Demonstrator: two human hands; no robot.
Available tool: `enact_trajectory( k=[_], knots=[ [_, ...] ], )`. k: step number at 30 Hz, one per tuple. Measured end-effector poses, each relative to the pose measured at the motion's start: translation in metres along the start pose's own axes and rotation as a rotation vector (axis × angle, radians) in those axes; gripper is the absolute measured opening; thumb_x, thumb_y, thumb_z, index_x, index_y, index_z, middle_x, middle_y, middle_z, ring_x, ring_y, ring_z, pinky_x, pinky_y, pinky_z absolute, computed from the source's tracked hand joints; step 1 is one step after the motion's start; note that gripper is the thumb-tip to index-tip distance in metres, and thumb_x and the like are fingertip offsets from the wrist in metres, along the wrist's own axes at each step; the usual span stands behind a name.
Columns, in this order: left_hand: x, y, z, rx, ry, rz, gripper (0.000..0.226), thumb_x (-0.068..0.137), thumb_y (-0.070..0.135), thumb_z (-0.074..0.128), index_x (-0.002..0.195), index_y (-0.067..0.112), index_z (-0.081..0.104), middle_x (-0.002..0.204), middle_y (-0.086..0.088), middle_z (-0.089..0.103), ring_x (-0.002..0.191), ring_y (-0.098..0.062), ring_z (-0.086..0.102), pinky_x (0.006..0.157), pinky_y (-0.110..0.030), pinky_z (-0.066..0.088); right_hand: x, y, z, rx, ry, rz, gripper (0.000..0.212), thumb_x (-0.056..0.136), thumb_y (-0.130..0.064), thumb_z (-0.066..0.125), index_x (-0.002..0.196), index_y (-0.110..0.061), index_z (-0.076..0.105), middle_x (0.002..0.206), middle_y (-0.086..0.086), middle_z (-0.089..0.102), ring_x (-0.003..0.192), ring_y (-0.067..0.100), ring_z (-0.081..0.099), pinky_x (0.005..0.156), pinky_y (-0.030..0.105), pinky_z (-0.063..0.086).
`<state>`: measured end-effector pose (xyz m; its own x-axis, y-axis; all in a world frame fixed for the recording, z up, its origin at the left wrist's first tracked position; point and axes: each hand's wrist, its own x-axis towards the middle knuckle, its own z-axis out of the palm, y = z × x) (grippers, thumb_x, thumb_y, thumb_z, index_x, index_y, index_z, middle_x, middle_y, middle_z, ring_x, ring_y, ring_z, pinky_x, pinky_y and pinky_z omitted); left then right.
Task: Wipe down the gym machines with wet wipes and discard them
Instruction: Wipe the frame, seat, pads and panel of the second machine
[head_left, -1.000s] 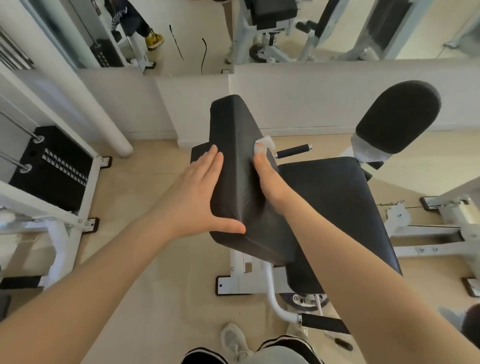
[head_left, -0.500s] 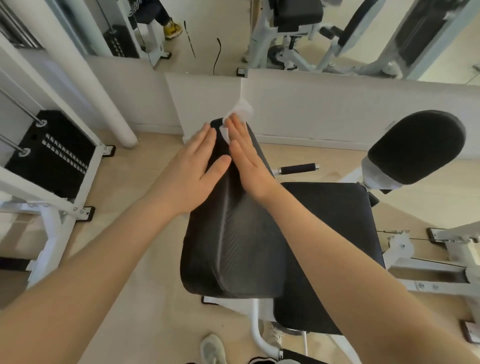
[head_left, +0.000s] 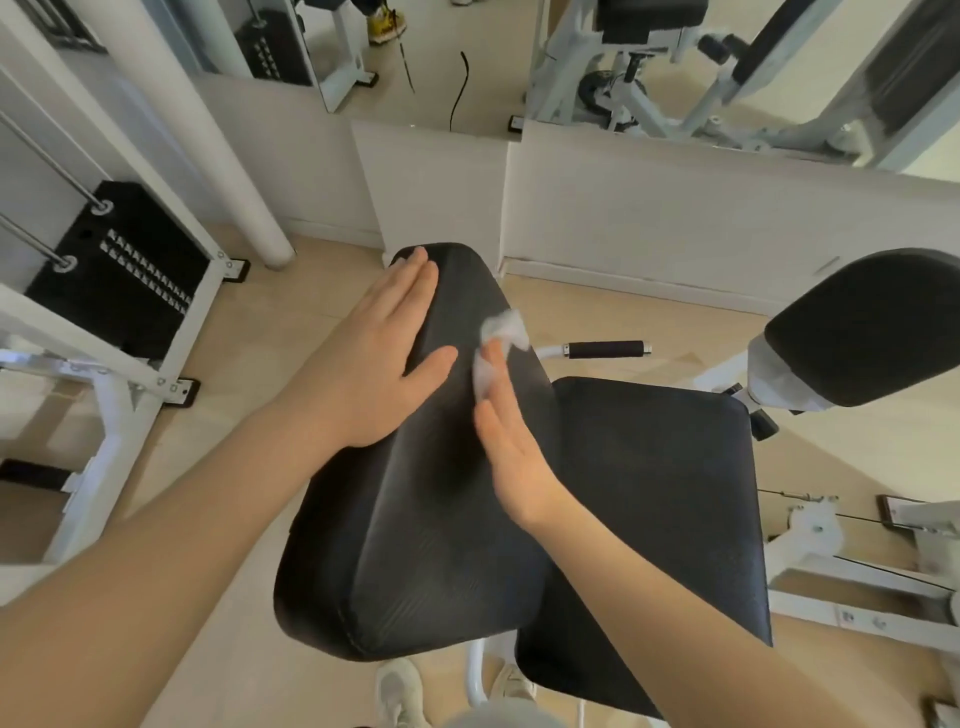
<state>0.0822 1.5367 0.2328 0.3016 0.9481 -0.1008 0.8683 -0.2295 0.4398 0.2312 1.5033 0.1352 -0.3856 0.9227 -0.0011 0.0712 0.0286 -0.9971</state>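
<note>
The black padded vinyl backrest (head_left: 415, 493) is mid-wipe. The left hand (head_left: 374, 353) lies flat, steadying it; the right hand (head_left: 506, 447), fingers straight, presses the crumpled white wet wipe (head_left: 496, 343) against it. Next, probably the lower pad.

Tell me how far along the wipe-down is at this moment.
Done: nothing provable. In hand: the right hand presses a crumpled white wet wipe against the upright black padded backrest, steadied by the left hand. Left: black seat cushion, black roller pad, discarding.
</note>
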Motion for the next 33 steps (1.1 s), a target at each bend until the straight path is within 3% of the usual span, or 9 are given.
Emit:
enact_trajectory(
  k=[5, 8, 12, 16, 19, 21, 23, 29, 33],
  knots=[
    [0.000, 0.000, -0.001, 0.029, 0.006, 0.008, 0.069, 0.094, 0.029, 0.040, 0.148, 0.015, -0.001, 0.157, 0.002, -0.007, 0.134, 0.004, -0.010, 0.108, -0.011, -0.008, 0.054, -0.027, 0.001, -0.183, 0.062, -0.227, 0.061, 0.098, -0.035, 0.022, 0.146, -0.002, 0.005, 0.152, -0.002, -0.003, 0.145, 0.016, -0.007, 0.119, 0.034, -0.004],
    [0.000, -0.001, 0.001, 0.026, 0.026, 0.014, 0.067, 0.096, 0.026, 0.042, 0.149, 0.014, 0.003, 0.157, 0.003, -0.005, 0.134, 0.005, -0.008, 0.104, -0.005, -0.009, 0.073, -0.001, -0.022, -0.132, 0.125, -0.029, 0.061, 0.095, -0.037, 0.021, 0.148, -0.014, 0.001, 0.157, -0.001, -0.002, 0.145, 0.010, -0.004, 0.119, 0.031, -0.001],
    [-0.001, -0.003, 0.002, 0.013, 0.049, 0.017, 0.065, 0.096, 0.028, 0.040, 0.149, 0.012, 0.006, 0.157, 0.003, -0.003, 0.138, 0.001, -0.006, 0.105, -0.006, -0.007, 0.046, 0.041, -0.036, 0.053, 0.169, 0.274, 0.068, 0.084, -0.057, 0.023, 0.143, -0.022, 0.026, 0.147, -0.003, 0.030, 0.128, -0.001, 0.032, 0.107, 0.022, 0.021],
    [-0.002, -0.002, 0.001, 0.017, 0.045, 0.005, 0.066, 0.096, 0.023, 0.043, 0.149, 0.013, 0.005, 0.157, 0.003, -0.003, 0.143, -0.006, -0.003, 0.106, -0.008, -0.007, -0.006, 0.053, -0.022, 0.086, 0.129, 0.396, 0.035, 0.094, -0.047, 0.025, 0.128, -0.038, 0.026, 0.137, -0.014, 0.029, 0.133, 0.004, 0.026, 0.101, 0.017, 0.021],
    [-0.004, 0.001, -0.002, 0.013, 0.087, 0.024, 0.060, 0.097, 0.021, 0.041, 0.149, 0.012, 0.010, 0.157, 0.000, 0.003, 0.144, -0.011, 0.003, 0.114, -0.017, 0.001, -0.007, 0.019, -0.002, 0.009, 0.126, 0.220, 0.064, 0.092, -0.061, 0.030, 0.145, -0.034, 0.007, 0.152, -0.018, 0.010, 0.134, -0.016, 0.011, 0.112, 0.015, 0.013],
    [-0.011, 0.005, -0.008, 0.048, 0.195, 0.095, 0.054, 0.097, 0.015, 0.038, 0.147, 0.011, 0.019, 0.156, -0.003, 0.017, 0.141, -0.014, 0.017, 0.110, -0.017, 0.013, -0.003, -0.009, 0.018, -0.112, 0.122, 0.051, 0.064, 0.095, -0.041, 0.031, 0.144, -0.029, -0.008, 0.155, -0.012, -0.009, 0.142, -0.002, -0.006, 0.119, 0.031, -0.001],
    [-0.019, 0.008, -0.014, 0.093, 0.247, 0.082, 0.052, 0.098, 0.010, 0.034, 0.148, 0.016, 0.020, 0.153, -0.002, 0.026, 0.133, -0.016, 0.031, 0.087, -0.008, 0.019, -0.014, -0.029, 0.041, -0.257, 0.106, -0.140, 0.059, 0.094, -0.031, 0.028, 0.143, -0.025, -0.006, 0.155, -0.001, -0.011, 0.145, 0.013, -0.012, 0.118, 0.038, -0.005],
    [-0.056, 0.000, -0.012, 0.033, 0.240, 0.089, 0.056, 0.096, 0.003, 0.037, 0.147, 0.020, 0.024, 0.145, -0.007, 0.039, 0.110, -0.013, 0.041, 0.069, -0.007, 0.026, -0.100, -0.018, 0.079, -0.541, -0.052, -0.425, 0.067, 0.099, -0.049, 0.019, 0.149, -0.006, 0.002, 0.157, 0.011, -0.003, 0.145, 0.034, -0.001, 0.117, 0.050, 0.001],
    [-0.086, -0.013, 0.000, -0.016, 0.185, 0.194, 0.049, 0.096, 0.011, 0.036, 0.145, 0.015, 0.029, 0.151, -0.001, 0.030, 0.134, -0.009, 0.028, 0.102, -0.010, 0.016, -0.154, 0.022, 0.087, -0.701, -0.037, -0.437, 0.066, 0.100, -0.050, 0.018, 0.149, -0.018, -0.011, 0.158, -0.002, -0.013, 0.146, 0.025, -0.002, 0.118, 0.038, 0.002]
  ],
)
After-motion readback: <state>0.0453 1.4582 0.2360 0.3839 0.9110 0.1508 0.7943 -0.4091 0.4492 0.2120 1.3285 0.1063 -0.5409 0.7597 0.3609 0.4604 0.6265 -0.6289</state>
